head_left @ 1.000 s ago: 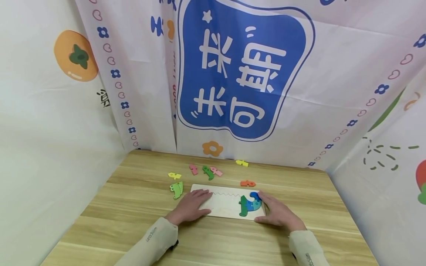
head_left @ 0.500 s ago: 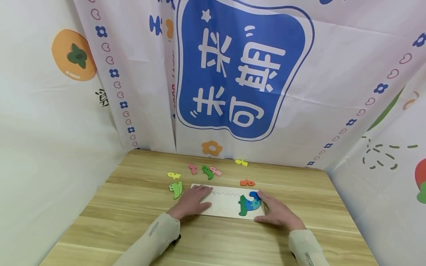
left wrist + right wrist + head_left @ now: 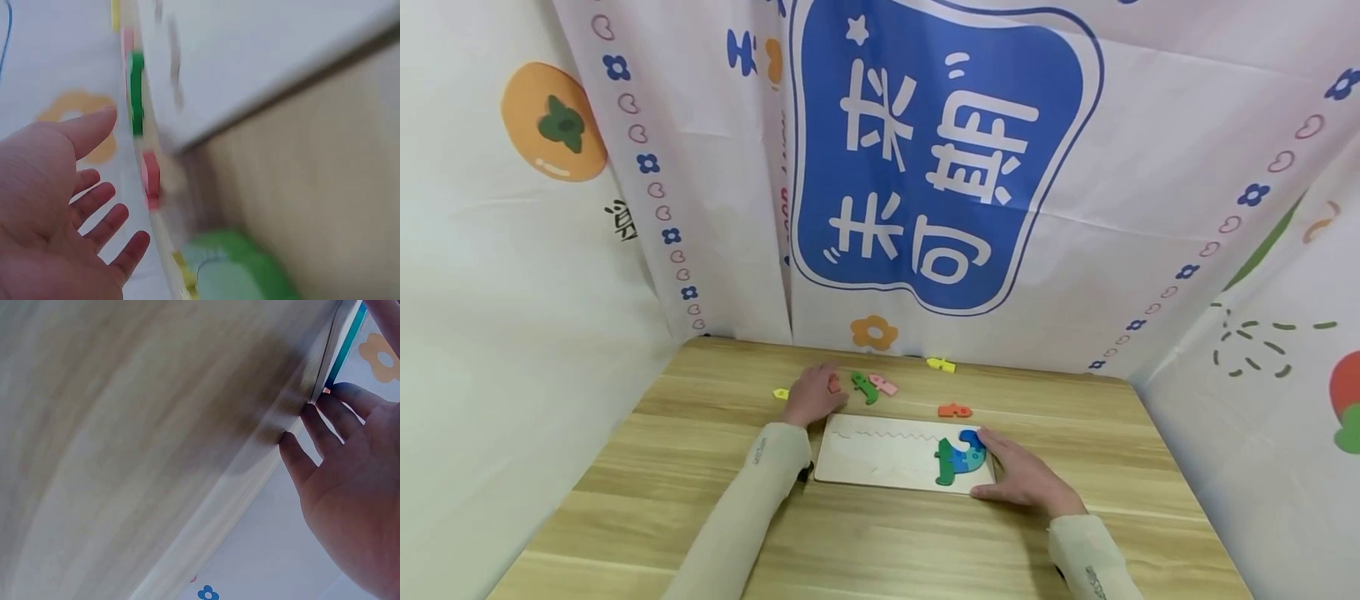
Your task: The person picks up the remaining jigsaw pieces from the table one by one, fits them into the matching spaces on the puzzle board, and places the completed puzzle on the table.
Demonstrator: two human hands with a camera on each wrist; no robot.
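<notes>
My left hand [image 3: 816, 396] is over the far left of the table, its fingers beside a pinkish-red puzzle piece [image 3: 834, 383]. In the left wrist view the fingers are loose and apart, with that piece beyond them. A light green crocodile-head piece [image 3: 234, 272] lies near that hand; the arm hides it in the head view. My right hand [image 3: 1022, 475] rests at the right end of a pale wooden puzzle board [image 3: 872, 458], fingers at the far corner and thumb at the near one. Green and blue pieces [image 3: 962, 458] lie joined on the board.
Beyond the board lie a dark green piece [image 3: 864, 387], a light pink piece [image 3: 883, 384] and an orange piece [image 3: 955, 411]. One yellow piece [image 3: 941, 365] is by the back edge; another yellow piece [image 3: 781, 393] shows left of my left hand. Printed cloth [image 3: 737, 250] surrounds the table [image 3: 880, 550].
My left hand has left the board's left end and moved away from me, up to the pinkish-red piece. The right hand stays at the board's right end.
</notes>
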